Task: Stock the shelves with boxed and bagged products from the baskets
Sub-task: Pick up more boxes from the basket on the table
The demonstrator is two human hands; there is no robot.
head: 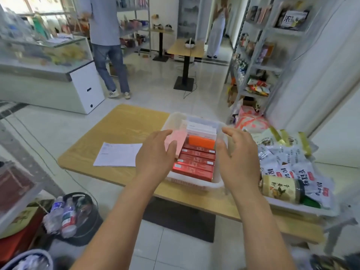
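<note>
The left hand point(155, 154) hovers at the left rim of the basket point(194, 185) and the right hand point(238, 154) at its right rim. Their fingers are loosely spread, gripping nothing. Red boxes point(194, 166) lie inside it; bags point(288, 164) lie to its right.

Body in view = 2 bare forearms point(124, 221) + left hand point(155, 154) & right hand point(237, 154), short thumbnails point(219, 142), arms bare from wrists to frame edge nr elbows.

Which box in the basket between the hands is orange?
The single orange box in the middle of the white basket: red boxes lie in front of it, white boxes behind it, a pink box to its left.
</note>
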